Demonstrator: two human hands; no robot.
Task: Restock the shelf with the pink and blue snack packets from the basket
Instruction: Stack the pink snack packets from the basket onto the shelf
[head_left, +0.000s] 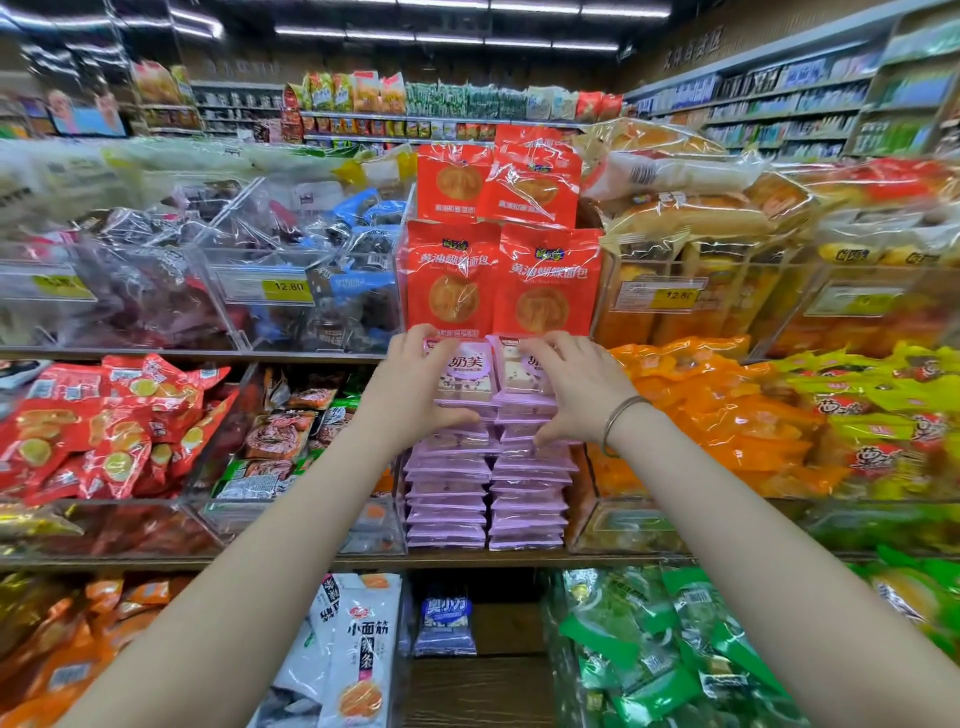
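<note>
Pink packets (488, 499) sit dead centre, two tall side-by-side stacks on the middle shelf (311, 561), and both hands are on top of them. The left hand (415, 389) curls over the upper packets of the left stack, fingers over the far edge at twelve o'clock and thumb tucked under a few layers at six. The right hand (576, 395) mirrors it on the right stack, so each hand is gripping a small wad of packets, not lying flat.

Here's the worry: these stacks are high and the wrappers look slick. If either hand pushes unevenly, I'd expect the loose upper layers to slide forward toward six o'clock and spill off the shelf lip. The right stack already looks a little ragged just under the thumb, which is the likeliest place for a slip.

Headroom is tight too. At twelve o'clock the red bread packets (452, 280) hang right down to the fingertips, and lifting the wad could snag them or knock one loose. At three o'clock the orange packets (701, 415) crowd close, and a sideways nudge could tip the right column that way. The bangle (621, 423) on the right wrist could catch a wrapper edge on the way out.

Down at six o'clock, one shelf lower, a lone blue packet (447, 623) stands in a near-bare slot — that side of the job looks barely begun.
</note>
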